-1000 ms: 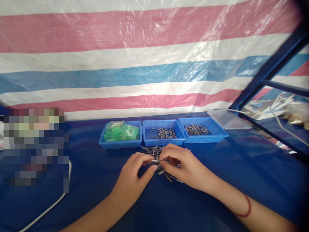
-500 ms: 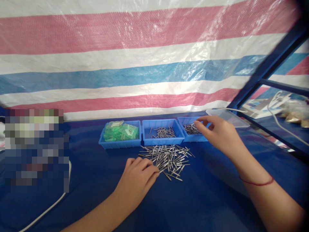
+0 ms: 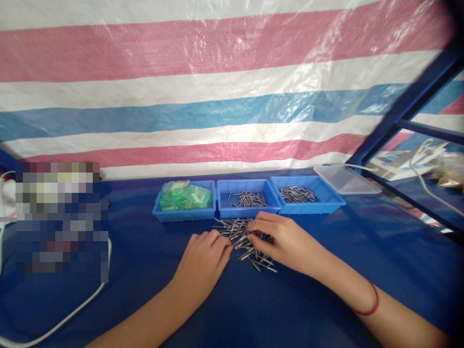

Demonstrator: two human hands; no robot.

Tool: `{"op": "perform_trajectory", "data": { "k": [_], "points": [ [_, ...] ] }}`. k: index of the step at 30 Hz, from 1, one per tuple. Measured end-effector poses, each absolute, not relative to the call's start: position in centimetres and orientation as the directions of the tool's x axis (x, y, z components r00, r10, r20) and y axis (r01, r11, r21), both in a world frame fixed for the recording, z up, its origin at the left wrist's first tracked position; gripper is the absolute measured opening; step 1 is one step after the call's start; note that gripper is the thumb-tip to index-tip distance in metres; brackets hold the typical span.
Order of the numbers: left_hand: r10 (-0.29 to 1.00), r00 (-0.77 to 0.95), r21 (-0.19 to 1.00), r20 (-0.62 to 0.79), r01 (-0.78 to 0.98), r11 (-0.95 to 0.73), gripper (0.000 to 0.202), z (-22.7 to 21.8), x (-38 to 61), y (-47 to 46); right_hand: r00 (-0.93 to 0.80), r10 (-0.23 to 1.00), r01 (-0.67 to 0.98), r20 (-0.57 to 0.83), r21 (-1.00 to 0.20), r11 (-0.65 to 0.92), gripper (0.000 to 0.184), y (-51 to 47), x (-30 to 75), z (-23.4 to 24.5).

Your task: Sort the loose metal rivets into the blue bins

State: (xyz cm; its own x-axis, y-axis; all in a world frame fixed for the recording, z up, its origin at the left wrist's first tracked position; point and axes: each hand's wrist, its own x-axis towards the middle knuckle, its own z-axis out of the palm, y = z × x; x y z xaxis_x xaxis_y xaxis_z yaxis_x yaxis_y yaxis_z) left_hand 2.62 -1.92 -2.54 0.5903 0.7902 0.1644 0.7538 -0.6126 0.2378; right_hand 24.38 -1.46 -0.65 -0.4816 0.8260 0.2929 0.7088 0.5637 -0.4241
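Observation:
A loose pile of silvery blind rivets (image 3: 243, 252), thin pins with thicker sleeves, lies on the blue table in front of the bins. At the pile's left edge is my left hand (image 3: 203, 256), fingers curled and thumb against the forefinger, with a rivet end at the tips. My right hand (image 3: 286, 240) reaches over the pile from the right. Its thumb and forefinger come together among the rivets; whatever sits between them is too small to make out. Rivets also lie in the middle blue bin (image 3: 250, 212) and the right blue bin (image 3: 311, 208).
Beside the middle bin, the left blue bin (image 3: 186, 216) holds green plastic packets (image 3: 183, 197). A clear plastic lid (image 3: 346, 180) lies behind the right bin. Blue frame bars (image 3: 402, 104) stand at the right, a white cable (image 3: 78, 316) at the left. A striped sheet (image 3: 203, 116) hangs behind.
My right hand has moved from above the right bin down and left to the pile, uncovering that bin. My left hand stays at the pile's edge.

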Motion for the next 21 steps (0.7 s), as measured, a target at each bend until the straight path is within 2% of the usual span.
{"op": "perform_trajectory", "data": {
  "k": [6,10,17,19,21],
  "points": [
    [0.757,0.581,0.308,0.298,0.693,-0.653,0.019,-1.6,2.7,-2.2,-0.559,0.775,0.703,0.296,-0.328,0.632,0.016,-1.8,23.1,-1.4],
    [0.776,0.502,0.448,0.382,0.634,-0.630,0.015,-1.0,2.8,-2.6,-0.546,0.771,0.662,0.329,-0.395,0.637,0.014,-2.2,22.9,-1.1],
    [0.802,0.447,0.554,0.397,0.580,-0.597,0.011,-1.0,2.5,-2.4,-0.534,0.763,0.636,0.365,-0.422,0.647,0.017,-2.9,22.7,-0.3],
    [0.827,0.399,0.635,0.395,0.532,-0.560,0.005,-1.0,2.6,-2.5,-0.523,0.766,0.601,0.375,-0.475,0.643,0.020,-3.0,22.5,-0.3],
    [0.870,0.338,0.725,0.360,0.485,-0.488,0.016,-1.1,2.7,-2.6,-0.502,0.778,0.545,0.378,-0.560,0.624,0.019,-3.1,22.2,-0.4]
  ]
}}
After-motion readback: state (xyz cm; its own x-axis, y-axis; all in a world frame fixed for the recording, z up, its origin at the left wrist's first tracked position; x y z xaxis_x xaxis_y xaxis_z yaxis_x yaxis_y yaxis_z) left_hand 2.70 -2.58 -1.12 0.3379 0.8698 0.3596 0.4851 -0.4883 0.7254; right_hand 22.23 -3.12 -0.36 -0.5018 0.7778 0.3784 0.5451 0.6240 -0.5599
